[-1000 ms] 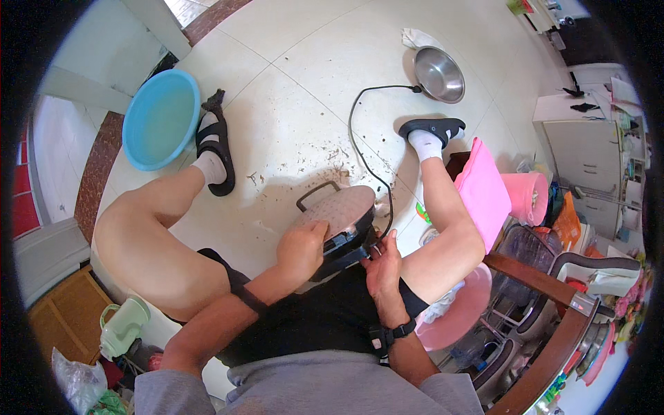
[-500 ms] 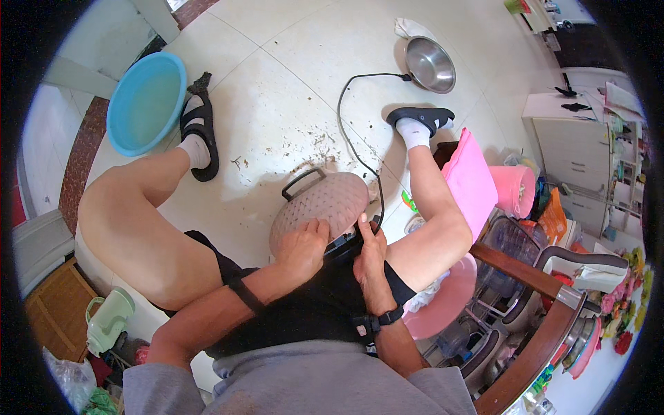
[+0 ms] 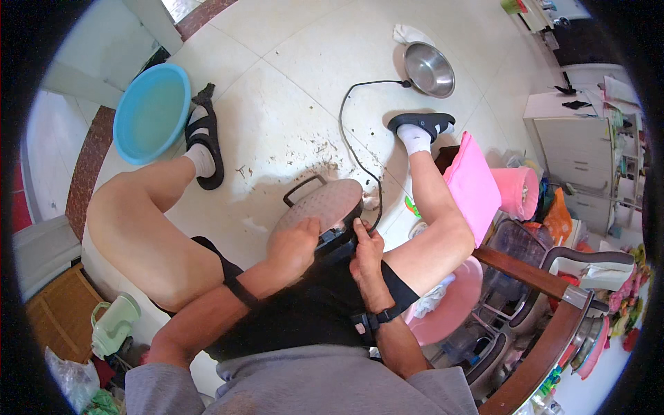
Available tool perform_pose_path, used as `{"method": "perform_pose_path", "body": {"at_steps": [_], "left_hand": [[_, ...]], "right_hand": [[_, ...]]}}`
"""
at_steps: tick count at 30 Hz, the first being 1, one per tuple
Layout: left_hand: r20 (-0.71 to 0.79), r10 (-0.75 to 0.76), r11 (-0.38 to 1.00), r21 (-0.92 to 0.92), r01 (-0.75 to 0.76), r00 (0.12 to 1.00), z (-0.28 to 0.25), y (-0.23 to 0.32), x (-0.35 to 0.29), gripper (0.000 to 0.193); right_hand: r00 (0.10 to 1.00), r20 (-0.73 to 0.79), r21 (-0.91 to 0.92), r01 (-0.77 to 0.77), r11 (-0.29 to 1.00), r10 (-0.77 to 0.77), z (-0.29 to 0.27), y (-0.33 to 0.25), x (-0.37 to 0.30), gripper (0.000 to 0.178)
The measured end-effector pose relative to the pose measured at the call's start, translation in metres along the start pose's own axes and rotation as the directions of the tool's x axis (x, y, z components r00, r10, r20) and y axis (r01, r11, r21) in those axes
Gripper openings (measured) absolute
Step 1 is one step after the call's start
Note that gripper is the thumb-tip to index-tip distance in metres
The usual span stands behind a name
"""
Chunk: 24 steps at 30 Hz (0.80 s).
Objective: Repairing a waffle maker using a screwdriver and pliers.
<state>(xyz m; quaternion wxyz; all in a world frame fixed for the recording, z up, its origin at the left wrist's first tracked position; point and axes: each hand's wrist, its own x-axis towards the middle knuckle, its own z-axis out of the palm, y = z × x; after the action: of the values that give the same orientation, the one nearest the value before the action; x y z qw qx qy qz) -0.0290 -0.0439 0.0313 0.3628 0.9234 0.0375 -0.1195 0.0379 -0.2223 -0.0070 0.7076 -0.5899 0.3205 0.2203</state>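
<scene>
Between my thighs a round electric griddle (image 3: 315, 206) is tilted up. Its pinkish-grey surface is dimpled, its side is black, and a black loop handle stands at the far rim. My left hand (image 3: 296, 243) is closed against the near part of the griddle, fingers together and bent, slightly blurred. My right hand (image 3: 367, 257) grips the right edge close to where the black power cord (image 3: 351, 142) meets it, its fingers mostly hidden. The cord curves away across the floor to a plug near a steel bowl (image 3: 429, 69).
Dark crumbs (image 3: 315, 162) lie scattered on the tiles beyond the griddle. A blue basin (image 3: 152, 114) with cloudy water stands beside my left foot. To my right are a pink stool-like panel (image 3: 474, 181), a pink bucket (image 3: 517, 194), a pink basin (image 3: 462, 308) and a wooden chair arm (image 3: 522, 273).
The griddle has tipped, so its patterned face looks narrower and more of its black side shows. My left hand has moved slightly left with it; my right hand stays at the edge.
</scene>
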Motion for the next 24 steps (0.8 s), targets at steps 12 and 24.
{"method": "perform_pose_path", "body": {"at_steps": [12,24], "left_hand": [[-0.091,-0.059,0.998,0.013,0.060,0.994,-0.030,-0.034,-0.030,0.054],[-0.155,-0.115,0.992,-0.059,0.107,0.981,-0.043,-0.049,-0.023,0.036]], "right_hand": [[0.984,0.064,-0.174,0.177,0.969,-0.168,0.050,0.030,-0.016,0.041],[0.993,0.029,-0.226,0.116,0.967,-0.112,0.071,0.031,-0.007,0.042]]}}
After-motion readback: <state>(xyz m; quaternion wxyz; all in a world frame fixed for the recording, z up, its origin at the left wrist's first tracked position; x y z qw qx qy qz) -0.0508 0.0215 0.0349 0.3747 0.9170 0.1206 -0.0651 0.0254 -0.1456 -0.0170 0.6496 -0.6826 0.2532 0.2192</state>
